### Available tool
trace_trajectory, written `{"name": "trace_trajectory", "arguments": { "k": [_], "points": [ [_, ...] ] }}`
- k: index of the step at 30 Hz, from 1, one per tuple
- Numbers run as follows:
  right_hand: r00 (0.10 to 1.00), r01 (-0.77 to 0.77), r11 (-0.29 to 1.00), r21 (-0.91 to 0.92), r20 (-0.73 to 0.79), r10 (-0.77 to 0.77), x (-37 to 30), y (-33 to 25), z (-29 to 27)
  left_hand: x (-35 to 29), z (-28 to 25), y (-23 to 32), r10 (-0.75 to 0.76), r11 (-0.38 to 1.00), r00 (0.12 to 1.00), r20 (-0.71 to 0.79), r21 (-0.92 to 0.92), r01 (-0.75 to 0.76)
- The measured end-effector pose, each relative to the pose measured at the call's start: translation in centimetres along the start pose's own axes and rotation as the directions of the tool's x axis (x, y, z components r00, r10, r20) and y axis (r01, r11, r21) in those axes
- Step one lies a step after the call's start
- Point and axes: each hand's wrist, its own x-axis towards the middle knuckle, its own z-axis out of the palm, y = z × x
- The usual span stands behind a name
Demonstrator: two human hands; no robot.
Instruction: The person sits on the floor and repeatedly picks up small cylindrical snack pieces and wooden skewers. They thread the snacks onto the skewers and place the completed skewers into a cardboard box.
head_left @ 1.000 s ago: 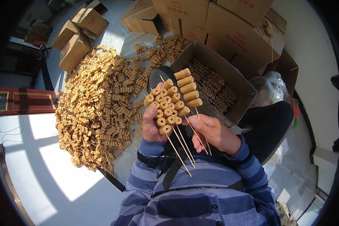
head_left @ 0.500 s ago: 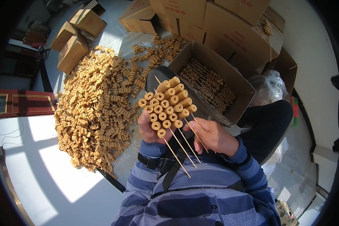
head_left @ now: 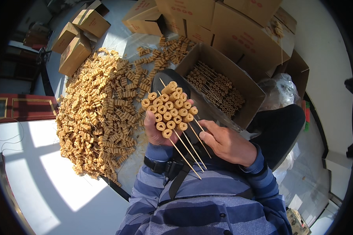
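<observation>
My left hand (head_left: 155, 129) is closed around a bundle of skewers (head_left: 169, 113), held in front of my lap. Hollow, tube-shaped golden-brown pieces are threaded on thin wooden sticks, their open round ends facing up. The bare stick ends slant down to the right over my striped shirt. At the bundle's right side, my right hand (head_left: 231, 145) has its thumb and forefinger pinched on one stick (head_left: 199, 124). Its other fingers are mostly hidden beneath.
A large heap of similar skewers (head_left: 98, 117) covers the floor to my left. Beyond my knee stands an open carton (head_left: 223, 62) holding packed skewers. Closed cartons (head_left: 243, 33) are stacked behind it. A clear plastic bag (head_left: 280, 92) lies to its right.
The bundle looks narrower, with fewer tubes along its right side, and my left fingertips now show there. My right hand has shifted slightly right, its thumb and forefinger at a stick.
</observation>
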Motion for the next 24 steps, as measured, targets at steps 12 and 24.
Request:
{"name": "trace_trajectory", "arguments": {
  "k": [12, 24],
  "points": [
    [0.871, 0.371, 0.869, -0.327, -0.203, -0.448, 6.0, -3.0, 2.0, 0.5, 2.8, -0.3, -0.029, 0.974, 0.999, 0.025, 0.226, 0.023],
    [0.968, 0.160, 0.935, 0.316, -0.236, -0.086, 7.6, -0.2, -1.0, 4.5, 3.1, -3.0, 0.095, 0.958, 0.995, -0.035, 0.273, -0.082]
  ]
}}
